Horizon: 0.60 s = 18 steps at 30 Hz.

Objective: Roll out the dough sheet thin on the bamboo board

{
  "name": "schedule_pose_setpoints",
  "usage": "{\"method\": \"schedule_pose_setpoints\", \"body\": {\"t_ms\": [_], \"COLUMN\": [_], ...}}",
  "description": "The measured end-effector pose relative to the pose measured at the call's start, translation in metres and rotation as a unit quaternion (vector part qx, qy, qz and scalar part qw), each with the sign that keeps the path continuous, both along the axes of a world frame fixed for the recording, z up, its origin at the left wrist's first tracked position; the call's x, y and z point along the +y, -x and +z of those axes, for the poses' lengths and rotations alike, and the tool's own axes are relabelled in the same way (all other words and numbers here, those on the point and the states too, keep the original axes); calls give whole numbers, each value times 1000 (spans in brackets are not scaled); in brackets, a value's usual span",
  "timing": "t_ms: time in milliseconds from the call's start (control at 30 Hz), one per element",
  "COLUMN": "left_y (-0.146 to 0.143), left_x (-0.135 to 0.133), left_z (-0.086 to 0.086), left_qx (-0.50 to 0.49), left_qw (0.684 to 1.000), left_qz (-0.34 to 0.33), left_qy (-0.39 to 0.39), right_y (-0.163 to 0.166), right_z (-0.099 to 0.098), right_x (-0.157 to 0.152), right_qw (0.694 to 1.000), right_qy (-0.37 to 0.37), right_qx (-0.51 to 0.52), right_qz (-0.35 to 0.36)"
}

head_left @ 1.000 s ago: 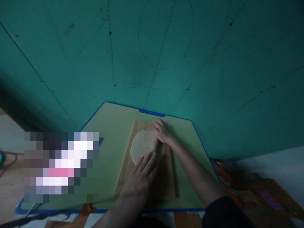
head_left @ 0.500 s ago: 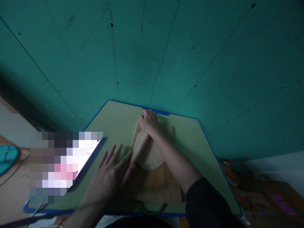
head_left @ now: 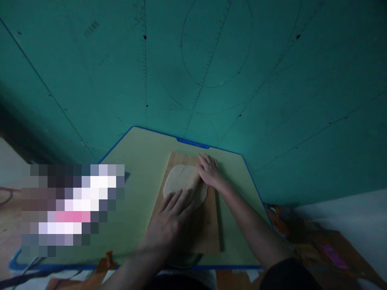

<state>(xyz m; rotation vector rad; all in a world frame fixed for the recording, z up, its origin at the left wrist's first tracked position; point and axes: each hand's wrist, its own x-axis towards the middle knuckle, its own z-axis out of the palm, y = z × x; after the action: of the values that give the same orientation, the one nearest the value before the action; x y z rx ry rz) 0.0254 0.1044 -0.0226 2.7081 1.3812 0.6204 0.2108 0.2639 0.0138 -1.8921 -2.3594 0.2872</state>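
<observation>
A pale, flat sheet of dough (head_left: 177, 179) lies on a wooden board (head_left: 208, 231). Across its right part runs a wooden rolling pin (head_left: 196, 186), set at a slant. My left hand (head_left: 172, 219) is over the pin's near end, fingers stretched forward over the dough's near edge. At the far end, my right hand (head_left: 208, 171) rests with its fingers extended toward the back of the board. Both palms press on the pin rather than wrap around it; the pin's ends are hidden under them.
The board rests on a pale, blue-rimmed folding table (head_left: 136, 153) against a green marked wall (head_left: 121, 72). A blurred-out, bright screen-like object (head_left: 81, 201) stands at the left. Cardboard boxes (head_left: 338, 253) sit low at the right.
Both hands and the rolling pin have moved to the right over the dough. The pin now lies on its right part, leaving the left part exposed. The view has shifted slightly.
</observation>
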Motion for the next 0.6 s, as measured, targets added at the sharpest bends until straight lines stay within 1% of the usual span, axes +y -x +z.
{"method": "schedule_pose_setpoints", "body": {"t_ms": [67, 200, 300, 367, 467, 533, 600], "left_y": [15, 58, 82, 88, 80, 67, 52], "left_x": [-1, 0, 4, 6, 5, 3, 0], "left_z": [-1, 0, 7, 12, 17, 15, 10], "left_qx": [-1, -13, -22, -34, -44, -42, -45], "left_qw": [999, 990, 984, 981, 980, 986, 992], "left_qz": [35, 136, 175, 189, 188, 158, 110], "left_qy": [-7, -38, -37, -35, -37, -37, -48], "right_y": [17, 68, 101, 113, 108, 90, 62], "right_z": [2, 5, 5, 6, 5, 2, -3], "right_x": [6, 28, 43, 50, 48, 40, 26], "right_qw": [1000, 999, 996, 995, 994, 994, 995], "right_qy": [-4, -38, -69, -79, -79, -78, -76], "right_qx": [1, 27, 53, 65, 73, 73, 70], "right_qz": [4, 9, -10, -14, -4, 6, 13]}}
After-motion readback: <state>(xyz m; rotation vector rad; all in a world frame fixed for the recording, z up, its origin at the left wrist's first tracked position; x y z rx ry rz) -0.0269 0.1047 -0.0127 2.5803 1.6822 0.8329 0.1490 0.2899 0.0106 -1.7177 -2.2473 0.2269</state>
